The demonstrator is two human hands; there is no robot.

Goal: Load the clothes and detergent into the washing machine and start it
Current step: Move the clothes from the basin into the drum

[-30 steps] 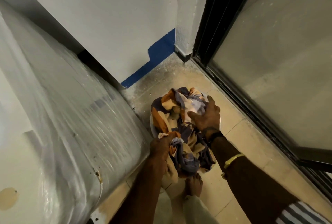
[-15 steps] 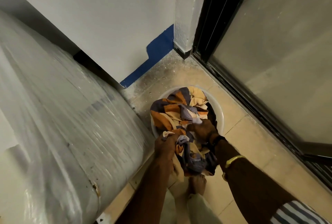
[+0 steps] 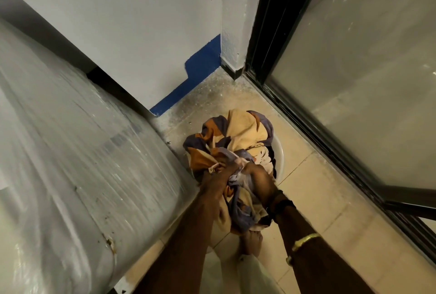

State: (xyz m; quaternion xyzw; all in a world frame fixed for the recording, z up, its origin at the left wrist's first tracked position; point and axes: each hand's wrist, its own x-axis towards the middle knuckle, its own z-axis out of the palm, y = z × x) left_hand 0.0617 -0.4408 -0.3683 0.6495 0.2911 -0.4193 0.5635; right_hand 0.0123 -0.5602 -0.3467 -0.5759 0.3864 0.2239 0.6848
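A bundle of orange, cream and purple patterned clothes (image 3: 236, 138) fills a white basin (image 3: 280, 152) on the tiled floor. My left hand (image 3: 220, 176) grips a fold of the cloth at the near side of the bundle. My right hand (image 3: 256, 176) is right beside it, its fingers buried in the same cloth. The washing machine (image 3: 70, 164), wrapped in clear plastic film, stands at the left, its side close to the basin.
A white wall with a blue skirting strip (image 3: 188, 81) closes the corner behind the basin. A black-framed glass sliding door (image 3: 354, 81) runs along the right. My bare foot (image 3: 252, 242) stands on the beige tiles below the bundle.
My right hand has come down from the top of the pile to join my left hand, and the bundle is now gathered and pulled up, covering most of the basin.
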